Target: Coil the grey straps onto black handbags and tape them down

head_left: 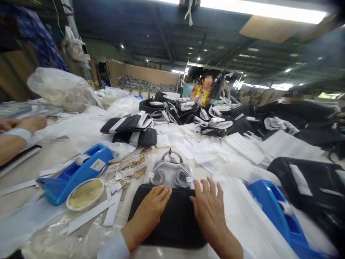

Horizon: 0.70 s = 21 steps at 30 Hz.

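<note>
A black, flat, bag-like case (175, 219) lies in front of me. Flat across its upper left part rests my left hand (153, 203), fingers stretched out and side by side. My right hand (210, 203) is at its upper right edge with the fingers spread; neither hand grips anything. Just beyond the case's far edge is a grey piece wrapped in clear plastic (169, 167), with a looped handle and two rolled ends. White tabs show beside the rolls. How this piece joins the case is hidden.
Left are a blue tape dispenser (78, 171), a round dish (85, 194), stringed tags (129, 167) and a co-worker's hands (29, 124). Another blue dispenser (280, 212) and a black bag (309, 183) stand right. Black bags (183, 111) pile up ahead, near another person (202, 93).
</note>
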Available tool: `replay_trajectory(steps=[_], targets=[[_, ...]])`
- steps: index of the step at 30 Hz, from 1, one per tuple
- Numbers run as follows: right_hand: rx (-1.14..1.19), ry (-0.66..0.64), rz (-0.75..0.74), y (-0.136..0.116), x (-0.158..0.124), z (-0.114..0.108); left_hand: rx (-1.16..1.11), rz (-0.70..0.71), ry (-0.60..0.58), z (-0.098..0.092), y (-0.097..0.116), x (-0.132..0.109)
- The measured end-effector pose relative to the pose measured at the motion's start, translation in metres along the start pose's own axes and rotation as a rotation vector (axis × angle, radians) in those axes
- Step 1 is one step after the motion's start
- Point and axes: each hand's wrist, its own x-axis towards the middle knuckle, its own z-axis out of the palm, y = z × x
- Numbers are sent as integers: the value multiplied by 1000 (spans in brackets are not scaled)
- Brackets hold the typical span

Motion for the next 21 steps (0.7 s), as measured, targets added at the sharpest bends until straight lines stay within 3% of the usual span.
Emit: replay_trajectory(steps=[3, 6, 9, 11, 13, 15, 18, 21], targets=[[130, -1, -240, -30, 11, 0, -41, -25, 7, 2, 1, 1], [134, -95, -257, -44, 18, 34, -149, -48, 57, 3, 1, 0], [7, -73, -325, -42, 16, 73, -324, -86, 126, -5, -1, 1], [-45, -30, -381, -39, 14, 87, -415, -161, 222, -15, -4, 12], [-91, -7, -397, -37, 13, 89, -414, -279, 320, -27, -8, 36], [-108, -9, -410, -38, 13, 86, -336, -380, 321, -35, -14, 72], [-68, 6, -413, -38, 14, 84, -258, -401, 142, -28, -22, 132], [53, 24, -350, -35, 11, 86, -225, -417, 3, -3, -29, 168]])
